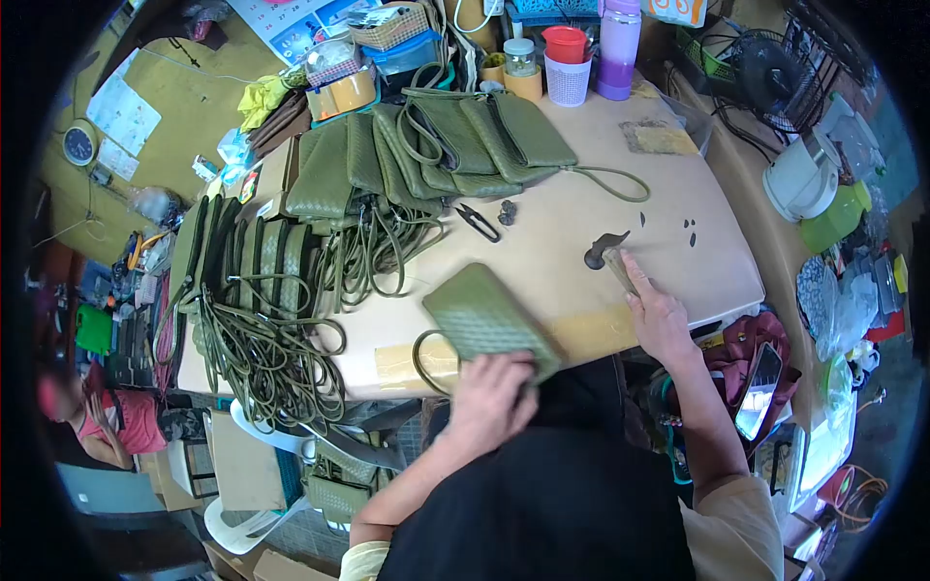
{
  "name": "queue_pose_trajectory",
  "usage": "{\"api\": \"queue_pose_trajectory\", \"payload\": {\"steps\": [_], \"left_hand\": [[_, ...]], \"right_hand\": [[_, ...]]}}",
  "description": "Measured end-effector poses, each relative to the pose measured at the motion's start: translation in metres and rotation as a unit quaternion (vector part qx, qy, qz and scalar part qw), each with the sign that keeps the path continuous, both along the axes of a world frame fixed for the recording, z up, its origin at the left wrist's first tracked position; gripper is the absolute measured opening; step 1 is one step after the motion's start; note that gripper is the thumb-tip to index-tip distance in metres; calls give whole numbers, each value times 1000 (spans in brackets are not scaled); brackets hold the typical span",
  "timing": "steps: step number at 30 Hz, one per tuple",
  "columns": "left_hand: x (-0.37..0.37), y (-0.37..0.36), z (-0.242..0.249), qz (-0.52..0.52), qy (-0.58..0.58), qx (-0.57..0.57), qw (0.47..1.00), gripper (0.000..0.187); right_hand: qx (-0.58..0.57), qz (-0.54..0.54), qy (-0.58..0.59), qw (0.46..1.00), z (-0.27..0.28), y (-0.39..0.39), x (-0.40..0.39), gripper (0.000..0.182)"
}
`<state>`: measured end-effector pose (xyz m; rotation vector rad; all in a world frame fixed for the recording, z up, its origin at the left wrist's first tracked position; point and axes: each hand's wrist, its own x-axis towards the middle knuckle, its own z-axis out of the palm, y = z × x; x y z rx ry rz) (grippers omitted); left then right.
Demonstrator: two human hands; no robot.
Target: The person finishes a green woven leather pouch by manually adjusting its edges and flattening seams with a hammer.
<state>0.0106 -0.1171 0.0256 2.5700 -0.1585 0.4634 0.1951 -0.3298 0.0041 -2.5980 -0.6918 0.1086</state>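
Observation:
My left hand point(492, 395) grips the near edge of a green woven-pattern pouch point(484, 308), its fingers bent over the top. The pouch lies slanted at the table's front edge, with a thin strap looped at its left. My right hand point(660, 318) is closed on the pale wooden handle of a small hammer point(618, 269), index finger stretched along it. The hammer's dark head, rounded at one end and pointed at the other, is on or close over the tabletop. Thread snips point(479, 223) lie beyond the pouch.
More green pouches point(436, 145) are piled at the back of the table point(572, 218), others stacked at left with tangled straps point(271, 358). Small dark scraps point(690, 232) lie at right. Cups and a purple bottle point(616, 58) stand behind. A person point(126, 421) sits at far left.

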Motion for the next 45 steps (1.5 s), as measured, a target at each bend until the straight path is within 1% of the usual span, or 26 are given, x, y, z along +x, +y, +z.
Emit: {"api": "queue_pose_trajectory", "payload": {"steps": [1,2,4,5,7,9,10,11,13,17,18,20,21,23,24,26,29,30,33,35,38,41,42,43,44,45], "left_hand": [[0,-5,-4,-27,110,7,994,38],[4,-3,-7,-26,108,6,994,38],[14,7,-13,25,51,-11,998,48],[24,18,-16,44,11,13,999,52],[35,35,-17,158,37,146,976,57],[34,46,-34,162,63,131,976,58],[34,49,-40,161,90,113,976,59],[34,50,-46,164,91,114,976,59],[38,44,-45,183,111,133,968,60],[38,45,-42,189,106,123,968,61],[38,46,-45,189,94,122,970,61],[36,44,-45,192,98,116,970,61],[36,45,-45,193,101,112,970,61],[36,44,-49,198,97,108,969,61],[35,43,-49,197,100,109,969,62],[38,45,-49,196,97,109,970,62],[38,45,-48,200,86,98,971,61],[45,44,-48,220,86,86,968,60],[65,43,-48,249,86,84,961,58],[73,42,-49,261,79,91,958,56],[75,45,-55,234,60,120,963,52],[74,49,-56,214,57,134,966,49],[72,51,-56,202,53,112,971,48],[71,51,-55,192,47,89,976,47],[73,50,-54,196,45,88,976,47],[70,49,-53,198,50,93,974,46]], "right_hand": [[0,1,-2,1000,2,1,0,67],[-5,2,0,1000,4,2,0,67],[-13,5,3,1000,8,2,-1,67],[7,24,-14,1000,11,2,-1,65],[29,49,-34,998,14,8,0,64],[134,95,-43,986,12,18,-9,61],[159,136,-98,973,9,27,-10,56],[160,138,-97,973,11,37,-12,56],[111,165,38,979,19,60,-12,55],[153,190,-9,970,38,113,-12,55],[153,193,-10,969,29,118,-9,55],[28,204,3,978,3,129,-3,55],[29,205,2,978,15,130,1,55],[-75,247,-7,966,51,130,11,54],[-74,246,-3,966,54,131,5,54],[10,202,-16,979,57,136,-3,53],[-49,210,3,977,23,125,6,53],[-51,212,-4,976,31,122,15,53],[18,198,-50,979,59,114,19,54],[91,165,-68,980,70,116,12,55],[58,185,-58,979,62,115,3,55],[18,195,-52,979,20,115,2,56],[20,194,-47,980,21,111,2,56],[-21,183,-45,982,28,107,5,56],[-63,175,-48,981,37,104,10,56],[-62,173,-42,982,44,102,8,56]]}}
